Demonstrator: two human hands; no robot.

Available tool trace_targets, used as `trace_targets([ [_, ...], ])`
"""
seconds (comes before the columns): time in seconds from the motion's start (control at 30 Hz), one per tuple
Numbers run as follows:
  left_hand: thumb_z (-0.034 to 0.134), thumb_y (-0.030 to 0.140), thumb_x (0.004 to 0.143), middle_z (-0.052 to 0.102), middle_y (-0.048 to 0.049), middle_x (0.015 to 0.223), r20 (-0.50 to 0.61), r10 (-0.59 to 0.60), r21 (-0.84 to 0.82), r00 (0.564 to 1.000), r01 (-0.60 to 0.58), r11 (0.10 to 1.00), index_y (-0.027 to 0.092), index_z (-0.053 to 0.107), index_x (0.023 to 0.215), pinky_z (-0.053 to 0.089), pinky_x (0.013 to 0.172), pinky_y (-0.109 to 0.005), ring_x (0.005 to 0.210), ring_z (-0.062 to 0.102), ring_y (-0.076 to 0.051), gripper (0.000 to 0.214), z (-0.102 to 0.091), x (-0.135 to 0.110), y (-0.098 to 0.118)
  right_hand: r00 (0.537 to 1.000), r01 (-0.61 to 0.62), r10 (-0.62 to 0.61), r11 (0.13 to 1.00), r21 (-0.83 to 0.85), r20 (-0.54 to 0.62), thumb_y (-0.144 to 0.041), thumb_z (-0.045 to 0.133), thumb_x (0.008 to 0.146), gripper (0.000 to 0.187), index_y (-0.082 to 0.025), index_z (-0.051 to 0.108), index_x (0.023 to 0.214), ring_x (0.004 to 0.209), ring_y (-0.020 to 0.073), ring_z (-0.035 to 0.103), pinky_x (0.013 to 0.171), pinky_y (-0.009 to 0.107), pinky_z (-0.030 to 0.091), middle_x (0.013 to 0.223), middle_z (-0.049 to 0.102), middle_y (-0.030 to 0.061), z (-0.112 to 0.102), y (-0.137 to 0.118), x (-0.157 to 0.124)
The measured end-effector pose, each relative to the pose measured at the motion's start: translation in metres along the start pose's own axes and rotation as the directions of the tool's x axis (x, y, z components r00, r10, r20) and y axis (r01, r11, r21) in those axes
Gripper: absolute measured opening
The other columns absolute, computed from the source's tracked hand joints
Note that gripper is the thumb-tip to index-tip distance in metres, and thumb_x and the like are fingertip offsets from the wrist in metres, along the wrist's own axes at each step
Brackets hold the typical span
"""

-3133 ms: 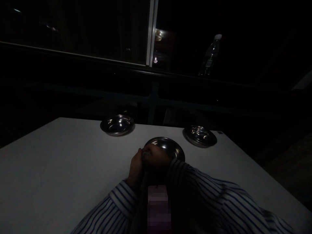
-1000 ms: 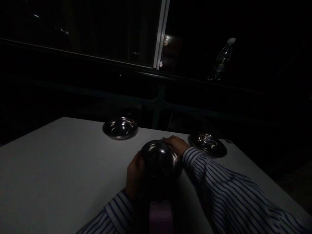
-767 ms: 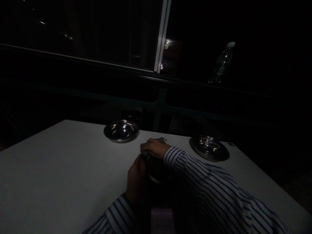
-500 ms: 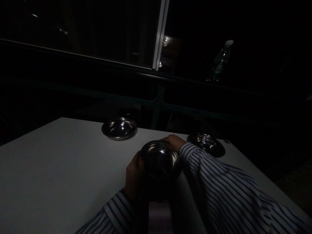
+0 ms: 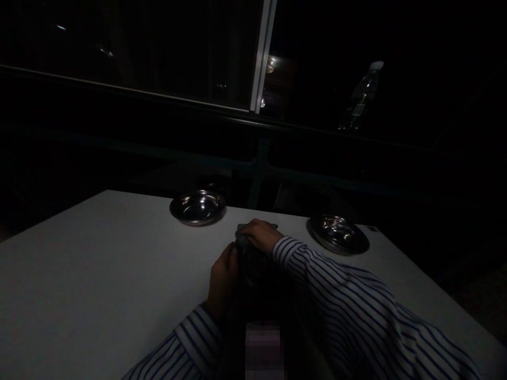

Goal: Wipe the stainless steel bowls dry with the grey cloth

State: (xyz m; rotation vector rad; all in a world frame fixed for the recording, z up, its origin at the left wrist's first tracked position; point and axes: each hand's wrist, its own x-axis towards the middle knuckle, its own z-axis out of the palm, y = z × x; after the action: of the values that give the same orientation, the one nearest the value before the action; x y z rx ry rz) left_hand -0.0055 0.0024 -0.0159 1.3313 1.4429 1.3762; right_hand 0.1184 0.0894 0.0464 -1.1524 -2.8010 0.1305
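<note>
A shiny metal bowl (image 5: 253, 269), mostly in shadow, is held over the near part of the table. My left hand (image 5: 222, 277) is closed on its left rim. At the far rim, my right hand (image 5: 260, 235) presses a grey-green cloth (image 5: 242, 230) against the bowl, its fingers closed over the cloth. My right forearm and the dark hide much of the bowl. Another metal bowl (image 5: 198, 208) sits at the table's far edge, left of my hands. Right of them rests a further metal bowl (image 5: 338, 235), where layered rims suggest a stack.
The white table (image 5: 99, 264) ends just beyond the bowls. Behind it are a dark window with a pale frame (image 5: 261, 58) and a clear plastic bottle (image 5: 362, 97) with a white cap, standing on the sill. The room is very dim.
My right hand has moved left along the far rim, and the cloth under it now shows. The bowl has tilted, so its bright inner surface has gone dark.
</note>
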Motion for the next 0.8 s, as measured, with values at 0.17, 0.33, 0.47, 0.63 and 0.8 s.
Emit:
trace_targets([
  [0.17,0.037,0.047,0.084,0.065,-0.0155,0.099,-0.154,-0.139,-0.021,0.978,0.138,0.990,0.012,0.042,0.123,0.048,0.071,-0.035,0.087,0.063,-0.024,0.052,0.002,0.001,-0.002,0.993,0.115,-0.116,0.992,0.052,0.034,-0.012,0.045,0.084,0.030,-0.016,0.062,0.109,0.101,0.0194,0.054,0.088,0.029,0.038,0.105,0.064,0.0084,-0.005,-0.018,-0.009],
  [0.33,0.029,0.052,0.086,0.058,-0.0162,0.113,-0.227,-0.141,-0.075,0.964,0.127,0.989,0.014,0.041,0.123,0.044,0.085,-0.037,0.104,0.056,-0.025,0.054,0.002,0.001,-0.004,0.976,0.202,-0.210,0.974,0.105,0.065,-0.012,0.045,0.085,0.030,-0.017,0.063,0.108,0.099,0.0177,0.056,0.089,0.029,0.039,0.104,0.066,0.0063,-0.006,-0.029,-0.017],
  [0.47,0.024,0.051,0.087,0.056,-0.0159,0.114,-0.247,-0.174,-0.108,0.953,0.151,0.983,0.013,0.043,0.121,0.040,0.091,-0.037,0.107,0.053,-0.024,0.054,0.000,0.002,0.000,0.966,0.235,-0.246,0.965,0.119,0.083,-0.010,0.045,0.084,0.031,-0.017,0.064,0.107,0.100,0.0185,0.055,0.089,0.031,0.039,0.104,0.066,0.0072,-0.003,-0.031,-0.025],
  [0.63,0.025,0.048,0.087,0.054,-0.0143,0.118,-0.256,-0.193,-0.114,0.947,0.168,0.979,0.014,0.046,0.115,0.036,0.097,-0.035,0.113,0.049,-0.023,0.049,-0.001,0.003,0.002,0.935,0.303,-0.320,0.945,0.127,0.154,-0.007,0.047,0.080,0.029,-0.015,0.065,0.100,0.093,0.0174,0.058,0.085,0.029,0.041,0.100,0.067,0.0073,-0.002,-0.037,-0.035],
  [0.8,0.026,0.050,0.086,0.054,-0.0154,0.117,-0.266,-0.192,-0.114,0.945,0.166,0.979,0.014,0.048,0.112,0.036,0.096,-0.038,0.111,0.050,-0.024,0.050,-0.002,0.003,0.001,0.929,0.295,-0.317,0.946,0.136,0.190,-0.005,0.059,0.071,0.020,-0.019,0.069,0.081,0.082,0.0139,0.060,0.079,0.024,0.043,0.088,0.070,0.0019,0.000,-0.040,-0.048],
])
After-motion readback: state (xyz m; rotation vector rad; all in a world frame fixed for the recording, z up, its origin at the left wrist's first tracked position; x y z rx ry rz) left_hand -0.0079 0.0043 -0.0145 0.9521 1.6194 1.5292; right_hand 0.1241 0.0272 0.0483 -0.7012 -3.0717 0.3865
